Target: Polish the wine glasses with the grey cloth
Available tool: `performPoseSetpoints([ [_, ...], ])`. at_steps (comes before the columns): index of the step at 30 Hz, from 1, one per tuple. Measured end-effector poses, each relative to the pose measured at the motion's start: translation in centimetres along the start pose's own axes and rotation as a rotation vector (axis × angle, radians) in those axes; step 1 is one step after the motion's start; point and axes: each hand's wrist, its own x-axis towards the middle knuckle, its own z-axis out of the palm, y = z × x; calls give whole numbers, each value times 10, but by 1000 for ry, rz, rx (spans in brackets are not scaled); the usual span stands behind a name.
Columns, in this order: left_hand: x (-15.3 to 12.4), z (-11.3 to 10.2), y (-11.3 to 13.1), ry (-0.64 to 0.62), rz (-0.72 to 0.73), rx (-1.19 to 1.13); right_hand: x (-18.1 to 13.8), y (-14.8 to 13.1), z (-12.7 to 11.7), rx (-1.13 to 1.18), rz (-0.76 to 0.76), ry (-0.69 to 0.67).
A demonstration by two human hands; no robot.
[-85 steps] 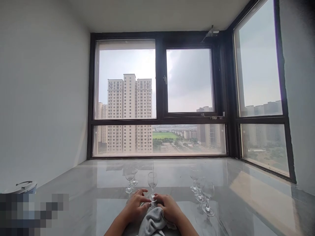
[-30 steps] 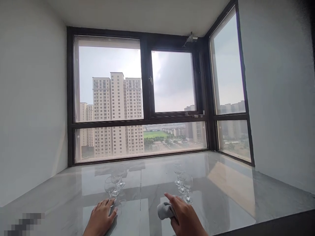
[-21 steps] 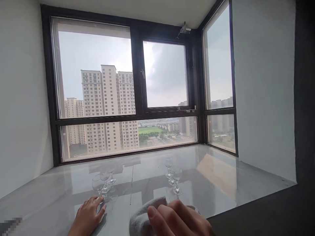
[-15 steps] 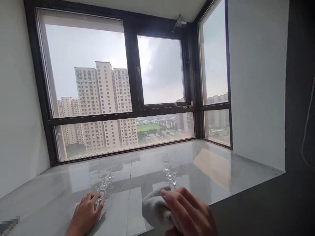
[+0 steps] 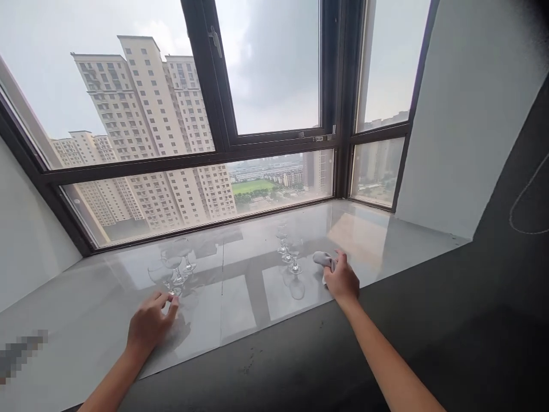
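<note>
My left hand [image 5: 150,320] is at the foot of the nearest clear wine glass [image 5: 160,276] on the left, thumb and fingers closed on its base. That glass stands upright on the glossy sill, in front of two more stemmed glasses [image 5: 182,247]. A crumpled white-grey cloth [image 5: 323,260] is gripped in my right hand [image 5: 343,281], held above the sill near its front edge. Left of the cloth, a short row of stemmed glasses [image 5: 295,263] stands upright, apart from my right hand. Their bowls are faint against the shiny surface.
The tiled sill [image 5: 240,280] reflects the window and ends at a front edge above a dark wall [image 5: 274,366]. Dark window frames [image 5: 214,151] rise behind it, and a white wall [image 5: 454,143] bounds the right. A blurred patch [image 5: 21,355] covers something at far left.
The view has tilted down and come to show both forearms. My right hand with the cloth has moved away from me and rightward over the sill. My left hand stays at the glass foot.
</note>
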Motion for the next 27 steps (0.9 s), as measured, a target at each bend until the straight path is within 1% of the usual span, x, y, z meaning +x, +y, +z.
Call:
performPoseSetpoints([
  [1, 0, -1, 5, 14, 37, -2, 0, -1, -1, -9, 7, -2],
  [3, 1, -1, 20, 16, 157, -52, 0, -2, -2, -29, 16, -9],
  [5, 5, 1, 44, -21, 281, -159, -1, -2, -2, -46, 13, -22],
  [7, 11, 3, 78, -82, 357, -278, -1, -1, -2, -60, 11, -33],
  [12, 22, 7, 175, -340, 552, -452, -3, -2, -7, -74, 16, -59],
  [15, 26, 11, 216, -460, 590, -477, -4, -4, -9, -74, 23, -75],
  [17, 29, 15, 233, -497, 578, -484, -4, -4, -9, -73, 24, -77],
  [19, 33, 20, 244, -523, 547, -499, -4, -4, -9, -73, 20, -73],
  [23, 40, 34, 258, -586, 504, -527, -3, -4, -8, -72, 18, -64],
  [27, 46, 48, 269, -573, 508, -555, -3, -4, -7, -75, 28, -52],
])
